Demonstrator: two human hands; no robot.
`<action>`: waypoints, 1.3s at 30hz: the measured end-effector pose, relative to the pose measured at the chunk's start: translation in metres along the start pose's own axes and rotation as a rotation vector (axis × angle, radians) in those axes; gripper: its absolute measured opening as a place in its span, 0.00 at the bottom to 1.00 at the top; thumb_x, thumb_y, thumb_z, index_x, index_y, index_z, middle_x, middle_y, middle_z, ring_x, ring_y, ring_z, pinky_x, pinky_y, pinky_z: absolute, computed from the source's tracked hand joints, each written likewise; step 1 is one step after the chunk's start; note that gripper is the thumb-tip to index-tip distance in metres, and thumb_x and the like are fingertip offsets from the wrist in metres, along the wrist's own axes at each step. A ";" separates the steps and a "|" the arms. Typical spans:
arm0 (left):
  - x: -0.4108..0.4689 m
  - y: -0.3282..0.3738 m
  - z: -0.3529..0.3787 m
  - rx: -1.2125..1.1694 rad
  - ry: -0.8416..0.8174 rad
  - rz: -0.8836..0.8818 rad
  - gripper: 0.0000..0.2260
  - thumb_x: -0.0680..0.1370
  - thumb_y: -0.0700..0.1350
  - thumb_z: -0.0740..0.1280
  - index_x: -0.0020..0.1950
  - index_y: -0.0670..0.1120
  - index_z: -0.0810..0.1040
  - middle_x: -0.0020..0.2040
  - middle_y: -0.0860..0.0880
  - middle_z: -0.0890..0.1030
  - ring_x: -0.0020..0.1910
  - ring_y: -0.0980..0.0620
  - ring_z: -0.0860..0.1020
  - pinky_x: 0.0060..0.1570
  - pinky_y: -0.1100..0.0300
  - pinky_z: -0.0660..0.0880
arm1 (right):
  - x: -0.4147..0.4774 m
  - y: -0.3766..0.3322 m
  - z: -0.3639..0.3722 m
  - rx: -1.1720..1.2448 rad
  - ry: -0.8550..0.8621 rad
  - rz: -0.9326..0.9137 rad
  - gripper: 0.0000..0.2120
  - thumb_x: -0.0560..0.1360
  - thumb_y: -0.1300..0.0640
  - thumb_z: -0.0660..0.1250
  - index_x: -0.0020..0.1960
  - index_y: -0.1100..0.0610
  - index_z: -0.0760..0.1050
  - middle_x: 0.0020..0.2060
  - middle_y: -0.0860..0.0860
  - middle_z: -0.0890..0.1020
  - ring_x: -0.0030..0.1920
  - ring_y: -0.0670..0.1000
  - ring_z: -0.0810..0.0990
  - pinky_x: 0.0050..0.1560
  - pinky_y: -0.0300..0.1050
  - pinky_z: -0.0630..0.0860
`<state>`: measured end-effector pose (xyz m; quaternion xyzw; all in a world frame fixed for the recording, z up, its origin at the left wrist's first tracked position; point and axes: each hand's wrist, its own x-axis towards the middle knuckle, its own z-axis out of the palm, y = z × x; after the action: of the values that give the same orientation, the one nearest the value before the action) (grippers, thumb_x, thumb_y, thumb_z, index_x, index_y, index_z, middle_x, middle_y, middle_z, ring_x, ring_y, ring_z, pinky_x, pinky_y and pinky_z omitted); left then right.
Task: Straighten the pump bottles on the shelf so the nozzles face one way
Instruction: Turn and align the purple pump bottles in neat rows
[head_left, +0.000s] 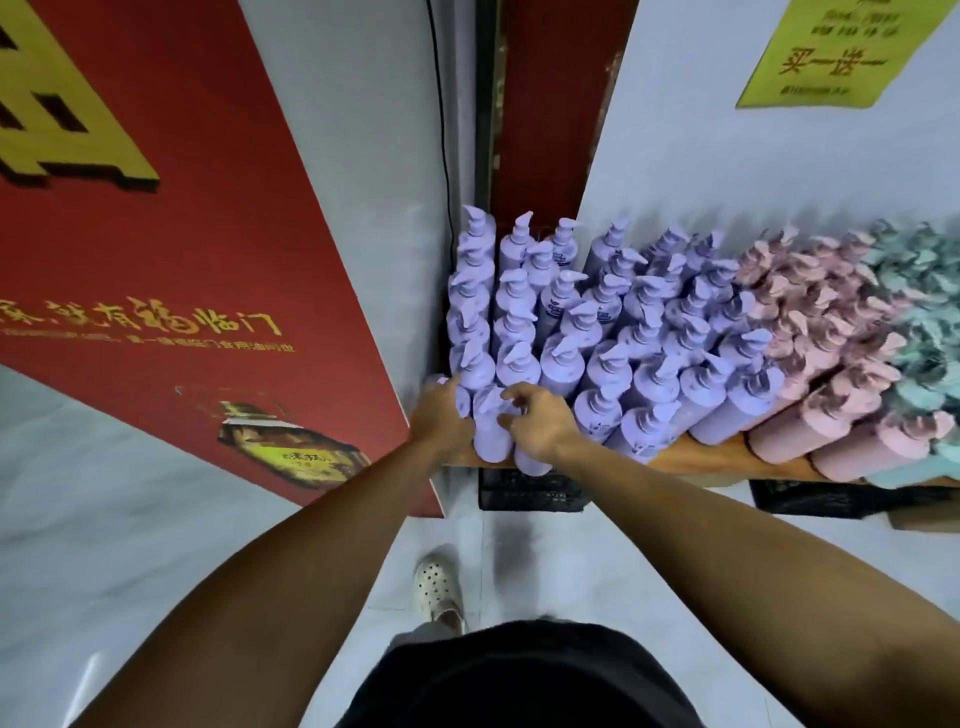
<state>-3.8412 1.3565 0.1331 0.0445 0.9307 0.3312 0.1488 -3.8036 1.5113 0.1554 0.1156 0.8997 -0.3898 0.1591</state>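
Observation:
Several rows of purple pump bottles (608, 332) stand packed on a wooden shelf (691, 457), most nozzles pointing up and right. My left hand (441, 415) grips the body of the front-left corner bottle (462, 402), which it mostly hides. My right hand (535, 421) pinches the pump head of the neighbouring front-row purple bottle (491, 434). Another purple bottle (532, 462) sits under my right wrist at the shelf edge.
Pink bottles (831, 374) and teal bottles (930, 332) fill the shelf to the right. A red poster board (182, 260) stands close on the left. Dark crates (530, 488) sit under the shelf. My shoe (439, 587) is on the pale floor.

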 end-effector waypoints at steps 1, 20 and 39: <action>0.006 -0.004 0.005 0.031 0.001 -0.007 0.05 0.70 0.37 0.64 0.45 0.40 0.73 0.49 0.38 0.75 0.52 0.38 0.75 0.50 0.51 0.72 | 0.006 0.001 0.002 -0.015 0.005 0.019 0.16 0.75 0.56 0.64 0.62 0.54 0.74 0.51 0.56 0.81 0.52 0.57 0.80 0.54 0.50 0.77; 0.070 -0.031 0.040 0.227 0.061 -0.253 0.18 0.82 0.50 0.55 0.63 0.40 0.75 0.60 0.40 0.78 0.58 0.40 0.78 0.47 0.58 0.73 | 0.093 0.002 0.042 -0.283 -0.058 0.087 0.12 0.77 0.51 0.61 0.54 0.57 0.77 0.52 0.56 0.81 0.55 0.59 0.79 0.50 0.45 0.72; 0.066 -0.022 0.031 0.243 0.115 -0.155 0.15 0.79 0.50 0.61 0.61 0.43 0.76 0.56 0.40 0.79 0.55 0.40 0.78 0.52 0.53 0.75 | 0.106 0.017 0.022 -0.389 -0.129 -0.075 0.12 0.73 0.44 0.54 0.38 0.50 0.68 0.41 0.56 0.82 0.43 0.60 0.79 0.40 0.44 0.67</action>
<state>-3.8943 1.3696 0.0803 -0.0286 0.9716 0.2055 0.1139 -3.8917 1.5151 0.0900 0.0239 0.9496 -0.2210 0.2212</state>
